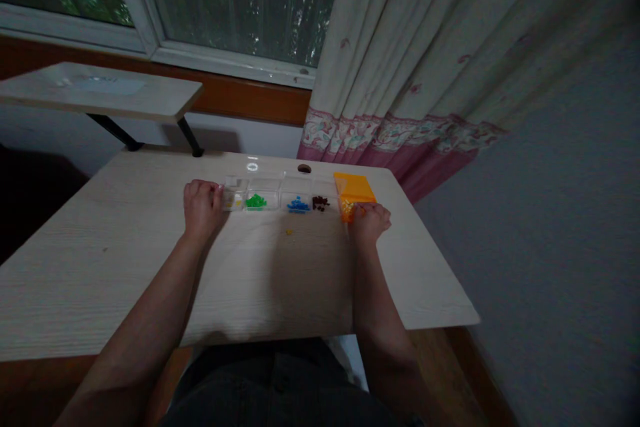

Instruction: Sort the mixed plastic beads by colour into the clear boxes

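My left hand [201, 208] is closed at the left edge of a small clear plastic box [239, 182], with a few yellowish bits [233, 202] inside. Whether its fingertips pinch the box or a tiny piece is too small to tell. My right hand [371, 222] has its fingers bent together over an open orange box [355, 185] that contains pale yellow pieces [349, 207]. What the fingertips hold there is hidden. Between the hands, open clear boxes carry green pieces [256, 201], blue pieces [299, 204] and dark brown pieces [320, 203].
A small yellow piece [289, 232] lies on the wooden table [240, 287] before the boxes. Behind them is a round hole [304, 169]. A raised shelf [165, 99] on black legs stands at the back left. A curtain [390, 100] hangs behind the right side.
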Available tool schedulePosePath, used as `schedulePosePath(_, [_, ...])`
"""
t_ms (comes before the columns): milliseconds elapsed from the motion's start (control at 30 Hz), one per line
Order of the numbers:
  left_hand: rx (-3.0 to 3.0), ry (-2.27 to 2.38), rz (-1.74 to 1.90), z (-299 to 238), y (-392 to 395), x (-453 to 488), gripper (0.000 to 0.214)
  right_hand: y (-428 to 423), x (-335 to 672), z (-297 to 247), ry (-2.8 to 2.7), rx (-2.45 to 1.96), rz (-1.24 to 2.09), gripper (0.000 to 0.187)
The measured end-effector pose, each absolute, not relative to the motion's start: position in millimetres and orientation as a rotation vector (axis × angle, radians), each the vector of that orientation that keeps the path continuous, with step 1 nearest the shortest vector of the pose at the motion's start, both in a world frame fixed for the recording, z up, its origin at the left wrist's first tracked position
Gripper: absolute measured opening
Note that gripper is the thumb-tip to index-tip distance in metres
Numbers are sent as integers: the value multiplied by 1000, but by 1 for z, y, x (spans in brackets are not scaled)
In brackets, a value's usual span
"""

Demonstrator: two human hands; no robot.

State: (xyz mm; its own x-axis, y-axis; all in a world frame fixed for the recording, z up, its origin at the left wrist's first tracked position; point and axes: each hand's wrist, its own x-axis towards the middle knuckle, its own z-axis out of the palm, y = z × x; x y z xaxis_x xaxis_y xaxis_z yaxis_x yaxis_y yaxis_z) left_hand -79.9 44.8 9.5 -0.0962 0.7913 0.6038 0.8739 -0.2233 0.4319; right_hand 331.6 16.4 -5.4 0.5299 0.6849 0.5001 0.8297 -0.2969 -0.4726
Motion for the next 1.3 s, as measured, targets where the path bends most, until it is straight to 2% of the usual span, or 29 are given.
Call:
schedulePosePath(667, [-2064,-1882,-1194,-1,51,-91,31,23,334,-12,-1296,-1901,-286,32])
schedulePosePath(833, [-2277,-1690,-1176,6,40,-66,28,23,317,-4,-1420,-1729,-309,34])
schedulePosePath(1000, [-2772,-1241,-920,8,21,-28,24,17,269,-3,-1776,-1306,-158,26])
schedulePosePath(1100, [-2926,-1117,-893,5,13,-9,23,14,249,-9,-2045,-1101,-23,21])
schedulePosePath(1300, [-3034,-1082,-843,2,6,6,26,9,246,-3,-2369,-1096,208,8])
